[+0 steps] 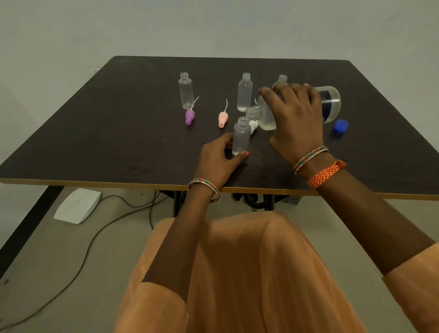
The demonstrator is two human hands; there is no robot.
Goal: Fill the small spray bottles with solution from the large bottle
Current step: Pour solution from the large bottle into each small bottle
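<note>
My right hand (pixel 296 116) grips the large clear bottle (pixel 330 102), tipped on its side with its open neck pointing left, just above a small clear spray bottle (pixel 241 136). That small bottle stands upright on the dark table (pixel 110 136), steadied at its base by my left hand (pixel 219 157). Three more small open bottles stand further back: one at the left (pixel 186 93), one in the middle (pixel 244 92) holding liquid, and one (pixel 282 79) mostly hidden behind my right hand.
A purple spray cap (pixel 190 116) and a pink spray cap (pixel 222 118) lie on the table with their tubes up. A white cap (pixel 253 127) peeks out behind the held small bottle. The blue lid (pixel 340 126) lies at the right. Cables and a white pedal (pixel 77 205) are on the floor.
</note>
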